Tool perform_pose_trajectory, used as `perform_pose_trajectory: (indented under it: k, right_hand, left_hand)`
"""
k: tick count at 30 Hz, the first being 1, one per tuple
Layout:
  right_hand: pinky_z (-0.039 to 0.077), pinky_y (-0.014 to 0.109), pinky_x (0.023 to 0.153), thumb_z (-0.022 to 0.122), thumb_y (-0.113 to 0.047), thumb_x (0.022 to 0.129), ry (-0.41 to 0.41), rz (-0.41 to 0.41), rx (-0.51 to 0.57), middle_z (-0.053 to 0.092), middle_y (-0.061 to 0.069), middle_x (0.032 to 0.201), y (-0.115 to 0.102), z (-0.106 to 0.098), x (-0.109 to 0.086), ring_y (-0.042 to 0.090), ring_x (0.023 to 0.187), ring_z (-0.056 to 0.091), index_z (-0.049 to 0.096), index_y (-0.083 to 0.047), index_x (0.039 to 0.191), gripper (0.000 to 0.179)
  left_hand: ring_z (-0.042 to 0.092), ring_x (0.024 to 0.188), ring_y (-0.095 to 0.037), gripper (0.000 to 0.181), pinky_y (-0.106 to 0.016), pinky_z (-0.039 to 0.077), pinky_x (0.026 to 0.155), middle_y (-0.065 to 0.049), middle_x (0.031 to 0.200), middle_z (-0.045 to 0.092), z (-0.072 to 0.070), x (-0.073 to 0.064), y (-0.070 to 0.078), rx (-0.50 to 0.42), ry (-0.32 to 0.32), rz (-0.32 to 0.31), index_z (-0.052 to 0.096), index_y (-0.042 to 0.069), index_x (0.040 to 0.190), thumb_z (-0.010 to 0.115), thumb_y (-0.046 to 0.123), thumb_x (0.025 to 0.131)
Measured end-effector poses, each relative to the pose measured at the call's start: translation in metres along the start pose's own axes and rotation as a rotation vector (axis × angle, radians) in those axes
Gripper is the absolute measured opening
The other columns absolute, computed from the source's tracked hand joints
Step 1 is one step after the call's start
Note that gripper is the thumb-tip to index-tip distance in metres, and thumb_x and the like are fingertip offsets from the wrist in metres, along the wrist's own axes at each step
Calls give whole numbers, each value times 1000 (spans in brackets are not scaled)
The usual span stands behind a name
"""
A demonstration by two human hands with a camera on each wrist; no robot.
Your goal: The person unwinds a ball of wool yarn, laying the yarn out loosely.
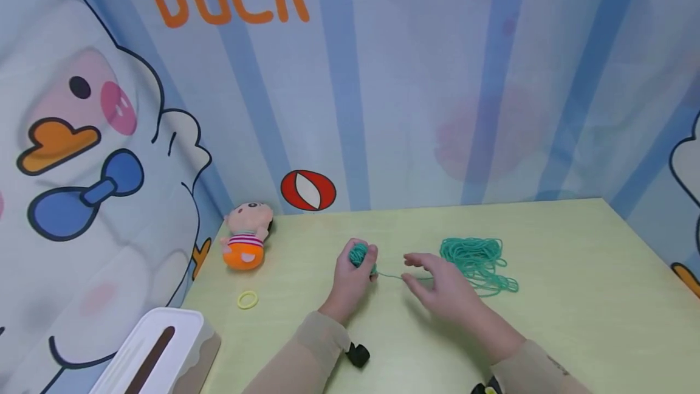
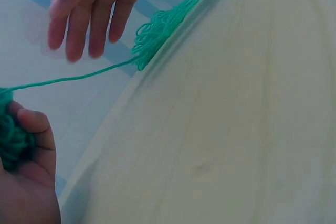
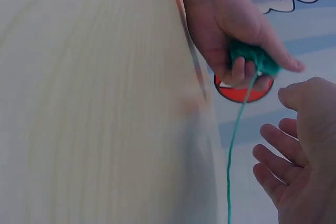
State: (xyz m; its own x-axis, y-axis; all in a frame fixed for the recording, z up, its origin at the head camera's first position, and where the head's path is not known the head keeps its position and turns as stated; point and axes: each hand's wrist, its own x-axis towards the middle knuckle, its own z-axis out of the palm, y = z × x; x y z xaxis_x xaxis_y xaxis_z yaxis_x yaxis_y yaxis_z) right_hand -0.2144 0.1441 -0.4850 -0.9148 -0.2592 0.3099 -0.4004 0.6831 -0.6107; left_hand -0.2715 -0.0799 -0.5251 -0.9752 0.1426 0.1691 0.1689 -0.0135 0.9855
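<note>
A small wound ball of green yarn (image 1: 358,254) sits in my left hand (image 1: 352,276), with fingers and thumb curled round it. From the ball a single strand (image 2: 68,79) runs across to a loose pile of green yarn (image 1: 474,258) on the table at the right. My right hand (image 1: 445,287) hovers beside that strand, between ball and pile. Its fingers are relaxed and spread apart, as the right wrist view shows, and the strand passes by without being gripped. The left wrist view cuts off part of the ball.
A plush doll (image 1: 245,237) in orange shorts sits at the table's back left. In front of it lies a yellow ring (image 1: 248,300). A white tissue box (image 1: 188,321) stands at the front left. A printed curtain (image 1: 404,78) hangs behind the table (image 1: 574,297).
</note>
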Motion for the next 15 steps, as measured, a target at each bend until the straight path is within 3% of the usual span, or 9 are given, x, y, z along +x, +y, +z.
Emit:
perform_pose_trajectory:
  k: [3,7,12,15]
  right_hand:
    - [58,58,111,73,-29,108,-67,15,45,81,7,131,-14,20,8,34,130,74,66,-5,147,47]
    - [66,47,97,76,-22,105,-57,30,47,85,3,111,-21,33,14,25,108,81,79,-7,128,27]
    - [67,43,91,76,-17,105,4,50,31,85,-1,106,-21,27,13,17,100,81,85,-12,113,13]
    - [65,39,88,74,-18,106,27,57,34,84,-6,101,-16,17,10,12,94,78,84,-13,115,14]
  left_hand:
    - [56,71,-12,24,-23,56,69,1,97,67,1,-1,-1,-28,4,16,53,12,112,68,32,111]
    - [60,73,-13,27,-21,54,68,0,101,73,3,-2,1,-38,11,44,51,9,118,69,28,111]
    - [61,70,-13,38,-24,54,70,0,86,66,1,-3,2,37,21,65,58,13,138,72,32,109]
    - [65,71,-13,28,-26,59,75,1,83,66,0,-1,1,52,21,63,66,15,127,75,33,107]
